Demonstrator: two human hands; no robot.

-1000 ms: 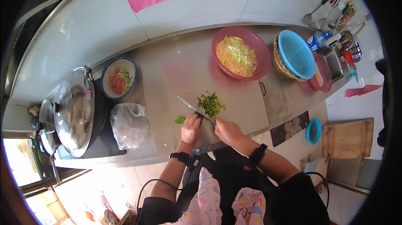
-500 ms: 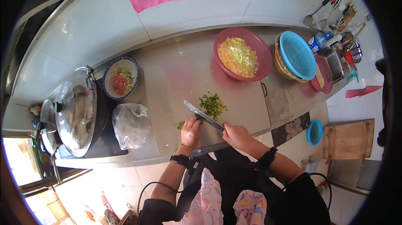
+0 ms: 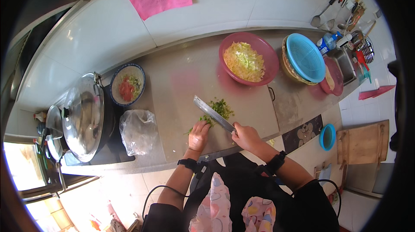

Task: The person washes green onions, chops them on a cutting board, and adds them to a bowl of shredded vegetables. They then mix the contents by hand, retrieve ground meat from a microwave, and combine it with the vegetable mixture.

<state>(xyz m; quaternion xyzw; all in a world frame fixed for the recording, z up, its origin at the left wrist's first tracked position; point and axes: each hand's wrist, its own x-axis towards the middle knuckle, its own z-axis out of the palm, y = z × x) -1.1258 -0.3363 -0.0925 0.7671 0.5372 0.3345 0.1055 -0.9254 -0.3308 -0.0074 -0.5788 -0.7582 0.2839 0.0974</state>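
My right hand (image 3: 246, 137) grips a metal knife (image 3: 212, 112) by its handle, its blade angled up to the left over a steel work surface (image 3: 186, 83). My left hand (image 3: 199, 137) has its fingers curled on a bunch of green herbs (image 3: 207, 120) just left of the blade. A pile of chopped greens (image 3: 223, 106) lies behind the blade. At the back stands a red plastic bowl (image 3: 270, 65) of shredded pale yellow food. A patterned bowl (image 3: 129, 85) with red and green food and a crumpled plastic bag (image 3: 138, 132) are to the left.
A large lidded pot (image 3: 84, 119) stands at the far left. Blue and woven baskets (image 3: 304, 55), a pink basin (image 3: 328, 81), a sink (image 3: 346, 68) and hanging utensils (image 3: 328, 7) are at the right. A blue basin (image 3: 327, 136) and wooden board (image 3: 362, 141) are lower right.
The knife and my right hand have shifted slightly rightward, with the blade tip higher. My left hand has moved a little right, staying curled on the herbs.
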